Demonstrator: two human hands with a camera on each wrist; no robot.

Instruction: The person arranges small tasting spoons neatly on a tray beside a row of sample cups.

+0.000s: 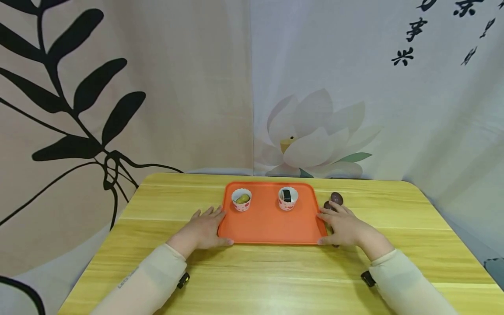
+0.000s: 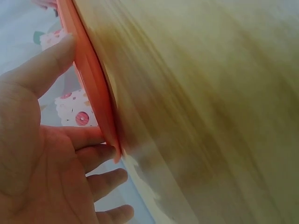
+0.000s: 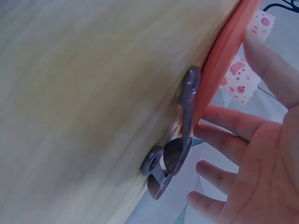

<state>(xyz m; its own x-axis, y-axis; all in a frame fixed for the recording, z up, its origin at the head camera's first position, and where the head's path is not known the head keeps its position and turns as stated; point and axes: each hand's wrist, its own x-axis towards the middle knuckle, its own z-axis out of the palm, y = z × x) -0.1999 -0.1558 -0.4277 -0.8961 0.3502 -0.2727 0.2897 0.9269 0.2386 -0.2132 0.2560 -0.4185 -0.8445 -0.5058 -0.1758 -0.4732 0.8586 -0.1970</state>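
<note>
An orange tray point(image 1: 275, 227) lies on the wooden table between both hands. My left hand point(image 1: 202, 229) touches its left side, the thumb at the front corner and the fingers fairly straight along the edge. On the opposite side, my right hand point(image 1: 342, 227) rests its thumb and fingertips against the rim in much the same way. Two paper cups stand on the tray: the left cup point(image 1: 241, 205) holds greenish-yellow pieces, the right cup point(image 1: 288, 204) a black-and-white piece. Dark brown tongs with round, spoon-like ends point(image 3: 175, 156) lie just right of the tray, partly hidden by my right hand in the head view.
The pale wooden table point(image 1: 275, 280) extends around the tray on all sides. Behind its far edge hangs a curtain point(image 1: 189, 87) printed with dark leaves, a lotus and characters. A black curved strip point(image 1: 27, 288) shows at the lower left.
</note>
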